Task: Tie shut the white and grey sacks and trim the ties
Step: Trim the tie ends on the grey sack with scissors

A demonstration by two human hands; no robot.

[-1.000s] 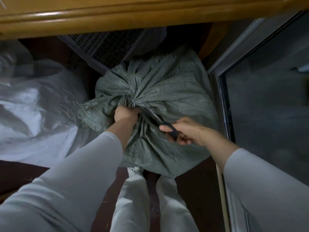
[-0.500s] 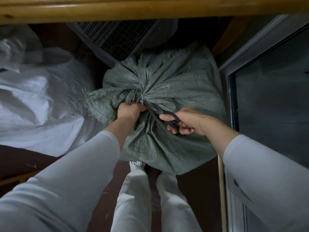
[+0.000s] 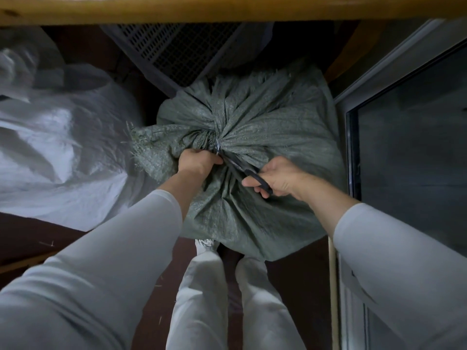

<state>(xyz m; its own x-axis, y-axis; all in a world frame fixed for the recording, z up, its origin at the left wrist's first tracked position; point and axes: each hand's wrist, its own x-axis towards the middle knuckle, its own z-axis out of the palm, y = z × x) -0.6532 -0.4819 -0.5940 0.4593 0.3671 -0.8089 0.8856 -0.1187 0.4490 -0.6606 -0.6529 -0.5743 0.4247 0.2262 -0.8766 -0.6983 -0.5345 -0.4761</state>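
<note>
Scissors (image 3: 249, 173), gripped by right hand (image 3: 280, 179), reached grey sack (image 3: 265, 137) neck, left hand (image 3: 198, 162) clutching, dark floor (image 3: 25, 233)

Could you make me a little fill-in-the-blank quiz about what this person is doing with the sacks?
1. The right hand holds a pair of black-handled ____, blades pointing at the gathered neck.
2. The left hand grips the bunched neck of the woven ____ sack.
3. The crumpled white woven sack lies to the person's ____ of that sack.
4. Beyond both sacks stands a perforated plastic ____, under the wooden beam.

Missing words: scissors; grey; left; crate
</note>
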